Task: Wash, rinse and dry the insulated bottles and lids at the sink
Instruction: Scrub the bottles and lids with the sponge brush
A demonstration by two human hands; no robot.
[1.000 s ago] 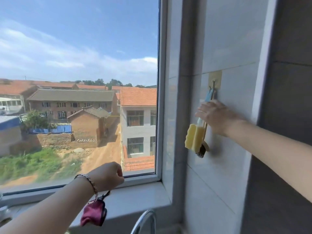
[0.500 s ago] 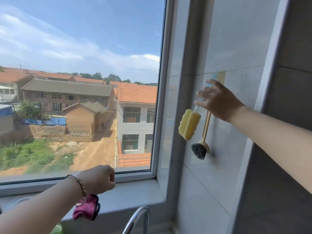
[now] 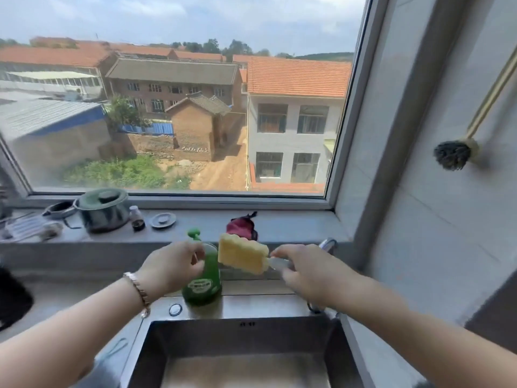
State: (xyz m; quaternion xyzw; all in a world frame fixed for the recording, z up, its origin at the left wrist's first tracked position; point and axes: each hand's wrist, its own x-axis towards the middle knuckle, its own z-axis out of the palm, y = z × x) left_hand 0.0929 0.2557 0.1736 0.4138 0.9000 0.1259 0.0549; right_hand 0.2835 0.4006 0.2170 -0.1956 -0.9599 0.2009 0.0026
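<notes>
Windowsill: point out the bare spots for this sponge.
Bare sill lies between the red pouch and the right window frame, and another stretch between the pouch and the disc. The left end is crowded: pot, small bottle, clutter.

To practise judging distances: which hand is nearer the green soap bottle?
Left. The left hand is at the neck of the soap bottle; the right hand is off to its right, holding the sponge brush.
</notes>
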